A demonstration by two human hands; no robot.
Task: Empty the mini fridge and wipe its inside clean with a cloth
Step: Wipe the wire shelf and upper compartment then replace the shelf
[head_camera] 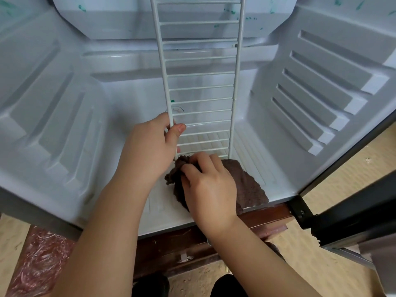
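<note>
The mini fridge (64, 129) stands open with bare white walls and no food in sight. A white wire shelf (199, 73) stands upright on the fridge floor in the middle of the cavity. My left hand (150, 144) grips the shelf's left side rail low down, thumb across the wire. A brown cloth (246, 185) lies bunched on the fridge floor at the front. My right hand (207, 187) lies over the cloth with its fingers curled into the folds at the shelf's lower edge.
The fridge door (353, 211) hangs open at the right with a black hinge bracket. The fridge sits on a dark wooden stand (182, 249). Ribbed shelf guides line both side walls. Green stains mark the upper compartment (231, 11). A reddish plastic-wrapped thing (36, 264) lies lower left.
</note>
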